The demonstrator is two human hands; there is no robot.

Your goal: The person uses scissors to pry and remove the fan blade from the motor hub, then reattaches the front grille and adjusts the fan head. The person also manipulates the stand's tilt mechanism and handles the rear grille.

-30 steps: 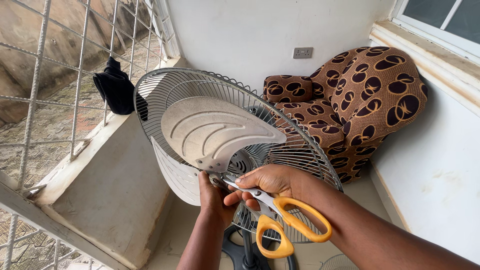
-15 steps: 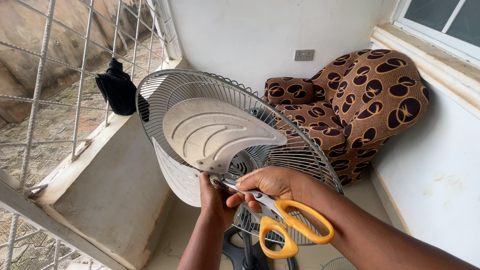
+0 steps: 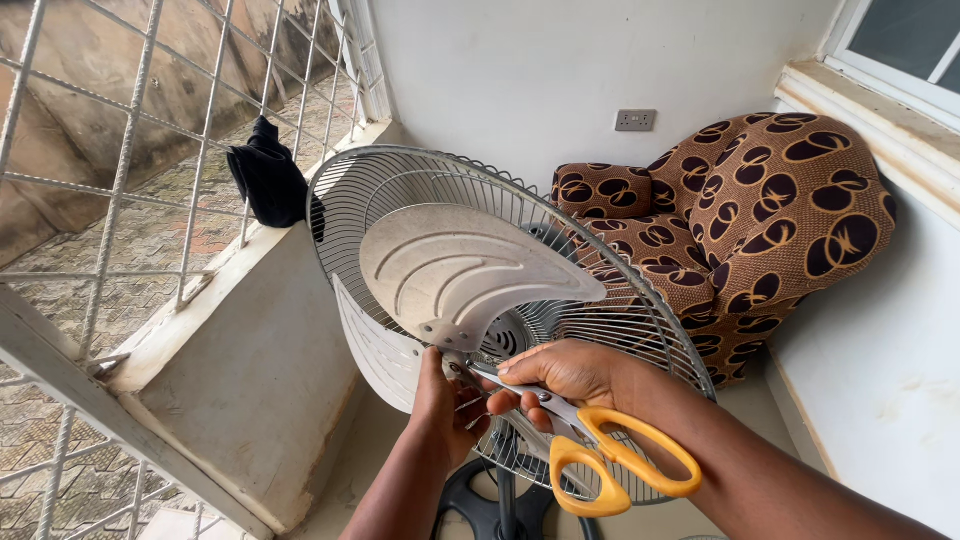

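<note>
A standing fan with a round wire grille (image 3: 380,185) and dusty white blades (image 3: 455,270) stands in front of me, its front cover off. My left hand (image 3: 445,400) grips the hub at the centre of the blades. My right hand (image 3: 565,375) holds a pair of scissors with yellow handles (image 3: 615,465); their metal tips point at the hub beside my left fingers. The fan's dark round base (image 3: 490,505) shows below my arms.
A brown patterned armchair (image 3: 760,220) stands behind the fan against the white wall, under a wall socket (image 3: 635,120). A low concrete ledge (image 3: 240,350) with metal window bars (image 3: 130,150) runs along the left; a black cloth (image 3: 268,180) hangs on it.
The view has shifted slightly; both hands stay at the hub with the scissors, and the fan has barely moved.
</note>
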